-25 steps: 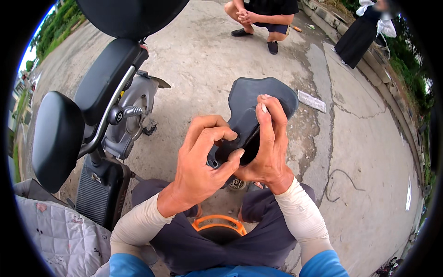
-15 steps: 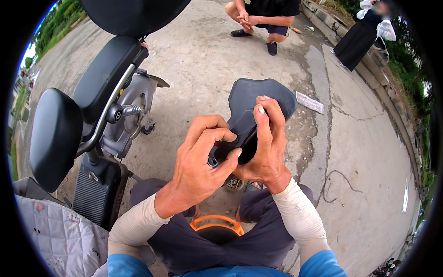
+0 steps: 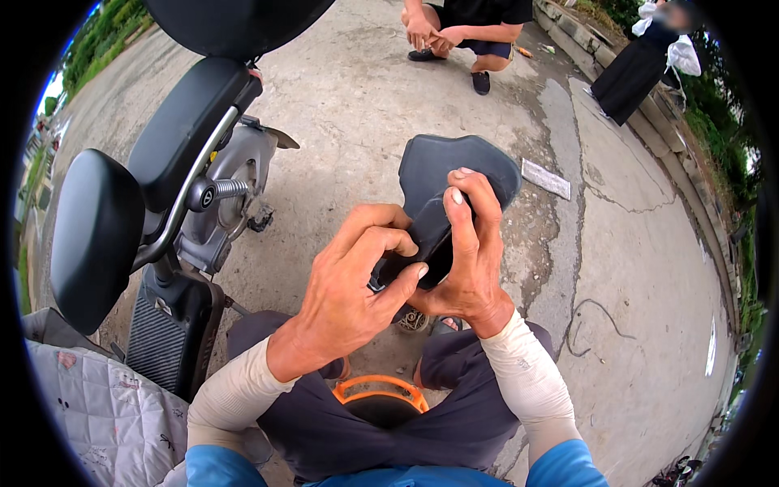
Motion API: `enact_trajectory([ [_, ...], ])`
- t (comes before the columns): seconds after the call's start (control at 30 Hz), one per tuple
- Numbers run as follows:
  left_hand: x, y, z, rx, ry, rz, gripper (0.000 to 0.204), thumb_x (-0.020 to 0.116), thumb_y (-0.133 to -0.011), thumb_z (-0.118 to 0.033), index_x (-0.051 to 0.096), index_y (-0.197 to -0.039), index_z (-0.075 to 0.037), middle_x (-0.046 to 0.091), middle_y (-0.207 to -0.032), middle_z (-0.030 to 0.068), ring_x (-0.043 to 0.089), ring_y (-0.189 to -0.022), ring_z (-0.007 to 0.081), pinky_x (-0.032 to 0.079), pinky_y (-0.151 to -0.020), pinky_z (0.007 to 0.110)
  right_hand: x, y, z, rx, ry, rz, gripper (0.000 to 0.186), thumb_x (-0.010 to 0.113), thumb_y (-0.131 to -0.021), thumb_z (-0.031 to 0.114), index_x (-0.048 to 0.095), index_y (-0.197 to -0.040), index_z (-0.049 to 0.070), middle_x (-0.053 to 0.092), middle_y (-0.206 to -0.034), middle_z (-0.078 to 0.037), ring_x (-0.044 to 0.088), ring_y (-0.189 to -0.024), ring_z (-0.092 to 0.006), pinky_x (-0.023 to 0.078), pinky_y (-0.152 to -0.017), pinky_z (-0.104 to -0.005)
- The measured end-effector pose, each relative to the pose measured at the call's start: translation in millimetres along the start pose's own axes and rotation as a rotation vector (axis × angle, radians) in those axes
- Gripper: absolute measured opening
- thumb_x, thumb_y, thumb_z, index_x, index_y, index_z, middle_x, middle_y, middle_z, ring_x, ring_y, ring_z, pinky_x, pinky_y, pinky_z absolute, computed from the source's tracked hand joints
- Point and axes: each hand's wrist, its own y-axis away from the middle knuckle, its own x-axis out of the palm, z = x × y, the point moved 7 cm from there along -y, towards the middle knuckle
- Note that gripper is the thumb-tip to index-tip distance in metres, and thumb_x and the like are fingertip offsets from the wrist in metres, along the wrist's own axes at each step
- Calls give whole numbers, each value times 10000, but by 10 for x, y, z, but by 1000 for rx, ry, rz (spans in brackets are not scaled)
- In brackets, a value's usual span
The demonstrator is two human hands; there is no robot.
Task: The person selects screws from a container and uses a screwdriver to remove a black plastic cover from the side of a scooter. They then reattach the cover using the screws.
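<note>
A dark grey bicycle saddle (image 3: 442, 166) is held up in front of my knees, its broad end facing away and its narrow end toward me. My left hand (image 3: 350, 272) pinches the edge of the narrow part, thumb and bent fingers close together. Around the right side, my right hand (image 3: 472, 252) grips the saddle, two fingers stretched over its top and the palm beneath. A dark hollow shows between the hands. The left fingertips hide part of the narrow end, and what they may pinch besides the edge cannot be made out.
On the left stands an electric scooter (image 3: 191, 138) with black seats. A quilted cloth (image 3: 105, 414) lies nearby at lower left. An orange-rimmed round black thing (image 3: 381, 381) is between my legs. A person (image 3: 475, 32) squats ahead; another person (image 3: 633, 73) is at far right. A bent wire (image 3: 580, 325) lies on the concrete.
The saddle and both hands have stayed almost in place, with the left hand shifted very slightly. The squatting person's hands have moved a little.
</note>
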Motion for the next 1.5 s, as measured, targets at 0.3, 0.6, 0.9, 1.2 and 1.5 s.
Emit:
enact_trajectory([
  [0.3,-50,14,-152,136,-104,-5,338,789,-763,29,641,-1065,-9,608,-1101,147,654,-917,288,561,-726,358,-86,-61,-7,-14,-18,-28,1053,913,-533,215,440,-1465,84,442,-1385,-240,521,-1222,-486,491,-988,-549],
  [0.6,-26,49,-176,162,-167,-50,349,784,-760,35,642,-1077,12,600,-1110,149,648,-916,283,556,-721,349,-93,-31,-11,0,11,-4,1039,908,-540,224,448,-1463,103,435,-1390,-237,522,-1213,-488,491,-981,-542],
  [0.9,11,31,-29,-37,-55,-16,326,812,-756,37,631,-1027,15,654,-1134,159,675,-920,212,577,-792,309,-59,-13,42,14,67,16,1004,861,-536,188,470,-1459,139,465,-1371,-212,518,-1225,-465,511,-901,-504],
  [1.2,38,91,261,-131,61,-98,243,777,-795,43,631,-987,19,686,-1047,104,662,-889,172,590,-779,317,94,8,37,55,134,72,1027,842,-482,183,515,-1454,224,484,-1300,-157,522,-1202,-388,540,-594,-398],
  [1.5,-51,171,461,-270,137,-86,225,758,-844,-1,616,-1017,25,682,-1029,84,640,-898,130,571,-839,309,277,21,79,52,100,155,969,877,-539,274,523,-1439,224,486,-1312,-149,514,-1222,-382,564,-702,-425],
])
